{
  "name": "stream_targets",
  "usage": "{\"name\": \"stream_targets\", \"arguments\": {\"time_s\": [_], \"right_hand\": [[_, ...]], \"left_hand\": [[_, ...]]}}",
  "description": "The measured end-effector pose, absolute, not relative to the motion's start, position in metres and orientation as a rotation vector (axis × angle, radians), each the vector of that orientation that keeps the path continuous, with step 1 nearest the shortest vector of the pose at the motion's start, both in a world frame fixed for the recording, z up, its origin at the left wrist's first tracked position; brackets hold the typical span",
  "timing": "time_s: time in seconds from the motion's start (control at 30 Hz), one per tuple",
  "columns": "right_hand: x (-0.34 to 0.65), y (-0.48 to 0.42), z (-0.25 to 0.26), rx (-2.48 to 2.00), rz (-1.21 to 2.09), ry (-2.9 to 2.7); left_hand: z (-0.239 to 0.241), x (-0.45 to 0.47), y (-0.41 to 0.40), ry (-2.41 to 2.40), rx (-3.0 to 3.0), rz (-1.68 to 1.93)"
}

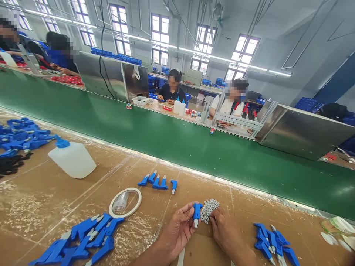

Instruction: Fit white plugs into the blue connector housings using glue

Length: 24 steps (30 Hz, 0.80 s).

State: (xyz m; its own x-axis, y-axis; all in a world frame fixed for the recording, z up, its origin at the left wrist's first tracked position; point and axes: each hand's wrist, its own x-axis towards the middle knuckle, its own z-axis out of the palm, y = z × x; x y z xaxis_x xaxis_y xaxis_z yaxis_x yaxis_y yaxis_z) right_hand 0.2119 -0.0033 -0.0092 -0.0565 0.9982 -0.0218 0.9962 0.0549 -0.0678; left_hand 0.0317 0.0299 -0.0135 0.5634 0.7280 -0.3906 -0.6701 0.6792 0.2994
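Note:
My left hand point(181, 225) holds a small blue plastic part point(197, 211) between thumb and fingers; a pale grey tip points down from it. Just right of that part lies a heap of tiny grey pieces point(209, 208). My right hand point(226, 229) rests at the heap's near right edge with its fingers pinched together; whatever is between the fingertips is hidden. Beyond my hands, several similar blue parts point(156, 181) stand or lie in a short row. A bigger group of blue parts point(85, 236) is at the left front, and another cluster point(270, 240) lies to the right.
A white bottle with a blue cap point(73, 160) lies on the left, near a blue pile point(22, 135) and black parts point(12, 164). A tape roll point(138, 203) and a jar point(337, 225) are on the table. Past a green conveyor belt point(166, 129), several people sit working.

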Motion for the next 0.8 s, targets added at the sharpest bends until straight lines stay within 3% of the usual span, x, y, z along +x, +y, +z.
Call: {"name": "stream_targets", "arguments": {"time_s": [0.47, 0.8], "right_hand": [[0.185, 0.011, 0.024, -2.451, 0.169, -2.357], [0.192, 0.014, 0.039, -2.407, 0.345, -2.349]], "left_hand": [[-0.011, 0.033, 0.026, 0.456, 0.140, 0.804], [-0.013, 0.033, 0.021, 0.465, 0.150, 0.781]]}}
